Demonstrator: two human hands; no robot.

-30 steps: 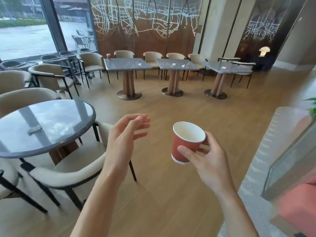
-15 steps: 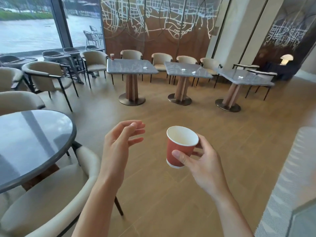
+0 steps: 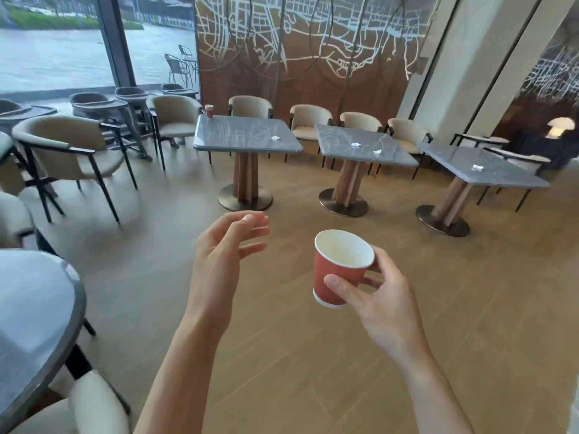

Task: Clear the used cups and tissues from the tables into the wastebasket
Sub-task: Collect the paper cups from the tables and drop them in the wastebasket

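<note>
My right hand [image 3: 380, 303] grips a red paper cup [image 3: 337, 274], upright and empty, out over the wooden floor. To its left my left hand [image 3: 224, 258] is raised, fingers loosely apart, holding nothing. Ahead stand three square grey tables. The left table [image 3: 238, 134] carries a second red cup [image 3: 209, 111] at its far left corner and a crumpled tissue [image 3: 275, 138]. On the middle table [image 3: 347, 147] lie two tissues, one tissue [image 3: 356, 145] left of the other tissue [image 3: 377, 151]. The right table [image 3: 501, 173] holds one tissue [image 3: 477, 167]. No wastebasket is in view.
A round grey table [image 3: 34, 311] with a cream chair [image 3: 91, 405] sits close at my lower left. More cream armchairs [image 3: 72, 148] line the left side and the wall behind the square tables. Open wooden floor [image 3: 313, 371] lies between me and those tables.
The view has swung left and moved forward toward the square tables; the glass surface at right has left the frame. Both hands keep the same pose, cup still held.
</note>
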